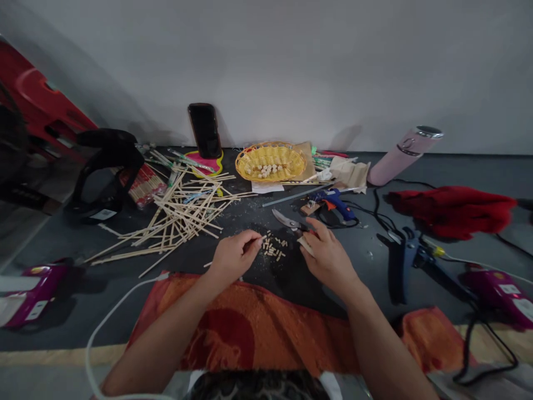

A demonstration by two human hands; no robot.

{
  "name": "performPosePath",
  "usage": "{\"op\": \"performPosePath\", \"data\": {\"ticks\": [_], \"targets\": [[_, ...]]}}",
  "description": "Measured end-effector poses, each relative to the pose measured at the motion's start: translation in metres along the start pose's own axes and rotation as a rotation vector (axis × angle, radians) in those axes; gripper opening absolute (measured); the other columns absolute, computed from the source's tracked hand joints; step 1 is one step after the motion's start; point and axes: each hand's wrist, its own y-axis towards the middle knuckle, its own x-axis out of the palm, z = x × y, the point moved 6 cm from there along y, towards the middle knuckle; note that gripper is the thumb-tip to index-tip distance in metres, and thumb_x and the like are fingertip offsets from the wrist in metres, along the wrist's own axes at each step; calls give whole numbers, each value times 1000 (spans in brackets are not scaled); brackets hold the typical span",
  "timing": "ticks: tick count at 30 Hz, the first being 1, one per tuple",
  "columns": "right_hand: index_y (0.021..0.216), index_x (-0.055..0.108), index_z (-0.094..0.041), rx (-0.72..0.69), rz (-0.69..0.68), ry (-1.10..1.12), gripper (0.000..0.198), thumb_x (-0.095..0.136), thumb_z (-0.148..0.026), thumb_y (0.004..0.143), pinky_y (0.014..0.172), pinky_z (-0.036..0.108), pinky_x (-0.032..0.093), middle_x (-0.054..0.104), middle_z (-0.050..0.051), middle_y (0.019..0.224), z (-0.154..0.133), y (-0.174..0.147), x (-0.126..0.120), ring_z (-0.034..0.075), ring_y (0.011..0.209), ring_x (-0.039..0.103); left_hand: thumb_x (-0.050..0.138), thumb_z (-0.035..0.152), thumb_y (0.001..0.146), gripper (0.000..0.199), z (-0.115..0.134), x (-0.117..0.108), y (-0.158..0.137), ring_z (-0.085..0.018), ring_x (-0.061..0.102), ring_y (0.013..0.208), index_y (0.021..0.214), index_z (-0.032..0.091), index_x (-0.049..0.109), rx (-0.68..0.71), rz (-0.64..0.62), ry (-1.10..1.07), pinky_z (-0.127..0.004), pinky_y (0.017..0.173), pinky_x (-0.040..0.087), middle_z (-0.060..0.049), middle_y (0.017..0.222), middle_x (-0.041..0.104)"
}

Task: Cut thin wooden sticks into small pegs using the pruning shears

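My left hand (pixel 233 254) is closed in a pinch on a thin wooden stick (pixel 207 265); its pale tip pokes out past the fingertips, while the middle is hidden by the hand. Across from it, my right hand (pixel 328 255) is wrapped round the handles of pruning shears (pixel 287 221). Their metal blades point up and left, apart from the stick. Something pale shows along the right thumb; I cannot tell whether it is a handle or a wrapping. Between the hands, short cut stick pieces (pixel 272 253) lie scattered on the dark table (pixel 258 283).
Long loose sticks (pixel 179 216) are heaped at left. Behind stand a yellow basket (pixel 245 166) holding small pieces, and a phone (pixel 206 130). Rightward are a blue glue gun (pixel 339 204), a pink flask (pixel 395 161), red cloth (pixel 458 208) and cables. An orange cloth (pixel 283 328) lies in front.
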Motion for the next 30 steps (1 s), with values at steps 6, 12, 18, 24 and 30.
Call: {"op": "performPosePath", "data": {"ticks": [6,12,18,24,30], "targets": [[102,61,-23,33,-72,-141,18,58,-25,85,78,47,49,40,10,142,4,-5,3,32,110,50,48,36,91,23,-2,3,1,-13,61,64,95,25,67,21,18,41,-22,57,38,1,78,71],[106,63,-25,26,-25,-149,25,62,-34,83,77,46,46,47,9,137,8,-5,-2,33,112,46,49,36,91,23,-3,4,1,-14,62,66,96,24,67,13,10,35,-23,59,39,0,80,72],[104,66,-27,-42,105,-12,19,51,-26,93,88,42,39,61,4,121,-12,2,-1,26,111,45,47,38,92,25,-6,8,1,-14,63,68,97,24,66,-24,-10,-12,-22,61,41,0,81,72],[90,69,-25,-64,113,20,11,58,-26,90,91,41,33,64,2,115,-26,9,16,24,109,44,46,38,92,25,-5,8,1,-15,66,73,98,24,66,-26,-23,13,-22,65,44,0,83,73],[88,69,-26,-75,86,-6,10,59,-26,89,89,42,30,64,1,114,-27,14,20,25,109,44,46,37,92,25,-5,11,1,-15,68,77,101,24,65,-19,-47,33,-23,68,46,0,86,74]]}}
